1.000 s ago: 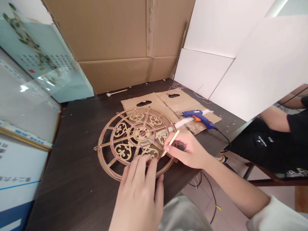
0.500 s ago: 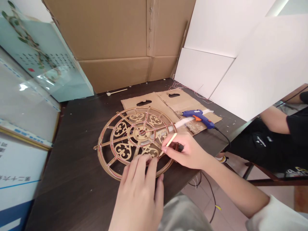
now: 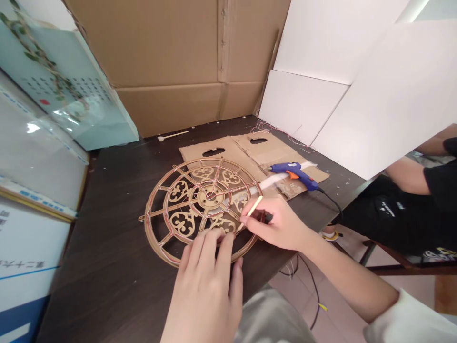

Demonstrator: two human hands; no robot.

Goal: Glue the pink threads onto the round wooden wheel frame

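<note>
A round openwork wooden frame (image 3: 182, 224) with scroll patterns and reddish wires lies on the dark table, its right part over flat cardboard. My right hand (image 3: 273, 221) pinches a thin pale stick (image 3: 254, 206), slanted, its lower end at the frame's front right part. Close beside it, my left hand (image 3: 210, 281) rests over the frame's front edge. Its fingers are bent forward, with the thumb a little apart; the fingertips touch the frame, and what lies under them is hidden.
A blue glue gun (image 3: 294, 175) with a black cord lies on the flat cardboard (image 3: 264, 148). Behind stands a cardboard wall (image 3: 171, 52); white panels (image 3: 303, 100) are at the right. Another stick (image 3: 174, 136) lies at the back. A person in black sits at the right.
My hands and the frame hold almost the same place. The other person's arm at the right edge has shifted slightly.
</note>
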